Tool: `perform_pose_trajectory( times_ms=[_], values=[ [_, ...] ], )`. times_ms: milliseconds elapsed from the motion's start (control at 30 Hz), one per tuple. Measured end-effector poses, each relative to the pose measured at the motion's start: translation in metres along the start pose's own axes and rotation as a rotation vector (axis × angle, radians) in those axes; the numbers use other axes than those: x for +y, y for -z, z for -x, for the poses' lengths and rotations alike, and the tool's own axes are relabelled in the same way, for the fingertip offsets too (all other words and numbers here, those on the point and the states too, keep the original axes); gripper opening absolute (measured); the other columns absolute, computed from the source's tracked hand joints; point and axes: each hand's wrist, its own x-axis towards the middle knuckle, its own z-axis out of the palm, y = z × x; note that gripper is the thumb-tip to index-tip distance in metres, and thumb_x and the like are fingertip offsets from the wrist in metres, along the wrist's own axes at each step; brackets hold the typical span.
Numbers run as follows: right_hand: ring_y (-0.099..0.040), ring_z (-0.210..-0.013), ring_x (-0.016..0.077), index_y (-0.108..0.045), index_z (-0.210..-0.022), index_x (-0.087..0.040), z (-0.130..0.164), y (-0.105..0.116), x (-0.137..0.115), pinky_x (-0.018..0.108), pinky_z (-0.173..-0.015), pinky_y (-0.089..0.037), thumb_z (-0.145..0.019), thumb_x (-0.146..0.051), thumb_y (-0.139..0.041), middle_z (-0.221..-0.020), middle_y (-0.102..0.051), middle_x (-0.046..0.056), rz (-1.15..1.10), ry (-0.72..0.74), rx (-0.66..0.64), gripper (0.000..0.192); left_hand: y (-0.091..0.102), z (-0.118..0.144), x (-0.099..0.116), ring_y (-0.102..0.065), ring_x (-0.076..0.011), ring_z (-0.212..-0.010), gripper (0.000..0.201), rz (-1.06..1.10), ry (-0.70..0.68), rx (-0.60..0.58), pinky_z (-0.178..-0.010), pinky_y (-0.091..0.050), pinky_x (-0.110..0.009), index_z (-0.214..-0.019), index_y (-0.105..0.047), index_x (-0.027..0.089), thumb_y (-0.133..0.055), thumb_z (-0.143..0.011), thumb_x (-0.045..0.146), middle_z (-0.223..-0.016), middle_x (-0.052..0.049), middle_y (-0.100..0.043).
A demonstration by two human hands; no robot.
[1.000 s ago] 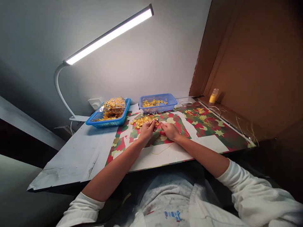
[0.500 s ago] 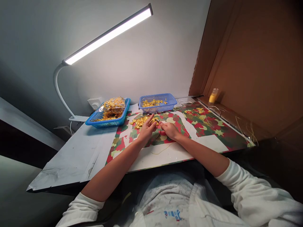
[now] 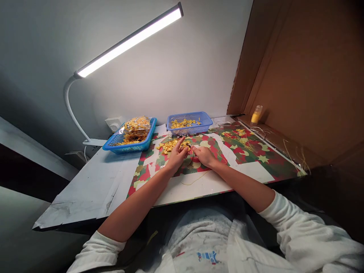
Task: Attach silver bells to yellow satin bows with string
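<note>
My left hand (image 3: 176,156) and my right hand (image 3: 203,156) meet close together over the patterned sheet. A thin yellow cord (image 3: 192,158) loops down between them, and both hands pinch at it. My left index finger points up and away while the thumb is closed against the other fingers. Right thumb and fingertips are pressed together beside a small dark, shiny piece (image 3: 188,145), too small to name. Just behind my left hand lies a pile of gold bows (image 3: 167,146). A loose length of the cord trails over the table's white front strip.
A blue basket (image 3: 129,148) with gold pieces and a plastic bag stands at left; a smaller blue-violet basket (image 3: 190,131) holds gold bows. More yellow cords (image 3: 241,141) lie right. A lamp (image 3: 131,41) arches above; a yellow-filled bottle (image 3: 256,115) stands far right.
Almost nothing differs. Both hands stay in the same place with the cord between them; the fingertips have shifted only very slightly.
</note>
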Motion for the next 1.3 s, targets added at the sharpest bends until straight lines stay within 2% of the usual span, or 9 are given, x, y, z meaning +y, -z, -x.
perform_pose_trajectory(
  times_ms=[200, 533, 833, 1300],
  values=[
    [-0.042, -0.053, 0.0117, -0.038, -0.052, -0.018, -0.001, 0.004, -0.003, 0.025, -0.052, -0.023, -0.093, -0.054, -0.034, -0.053, -0.048, -0.001, 0.084, -0.027, -0.044, 0.054, 0.0, 0.001, 0.003, -0.044, -0.0081, -0.051, 0.063, -0.077, 0.025, 0.034, -0.052, -0.035, -0.02, -0.143, -0.041, 0.015, -0.056, -0.081, 0.02, -0.055, 0.007, -0.047],
    [-0.054, -0.063, 0.0166, -0.056, -0.057, -0.017, 0.0, 0.008, -0.009, 0.025, -0.053, -0.026, -0.092, -0.056, -0.035, -0.067, -0.062, 0.006, 0.247, -0.11, -0.076, 0.057, -0.001, 0.003, 0.002, -0.045, -0.0082, -0.05, 0.064, -0.136, 0.112, 0.028, -0.051, -0.035, -0.018, -0.143, -0.04, 0.012, -0.053, -0.08, 0.016, -0.052, 0.008, -0.047],
    [-0.059, -0.065, 0.0181, -0.064, -0.063, -0.017, 0.003, 0.007, -0.009, 0.027, -0.052, -0.027, -0.092, -0.059, -0.033, -0.068, -0.066, 0.006, 0.315, -0.126, -0.068, 0.06, -0.001, 0.001, -0.002, -0.048, -0.0078, -0.046, 0.065, -0.174, 0.118, 0.023, -0.047, -0.035, -0.017, -0.142, -0.039, 0.012, -0.052, -0.079, 0.015, -0.053, 0.007, -0.054],
    [-0.062, -0.071, 0.0196, -0.07, -0.074, -0.018, 0.007, 0.007, -0.013, 0.026, -0.052, -0.026, -0.092, -0.058, -0.035, -0.079, -0.071, 0.008, 0.34, -0.146, -0.045, 0.056, 0.0, 0.001, -0.002, -0.054, -0.0104, -0.048, 0.06, -0.209, 0.132, 0.022, -0.049, -0.04, -0.02, -0.139, -0.039, 0.012, -0.051, -0.081, 0.015, -0.055, 0.007, -0.055]
  ],
)
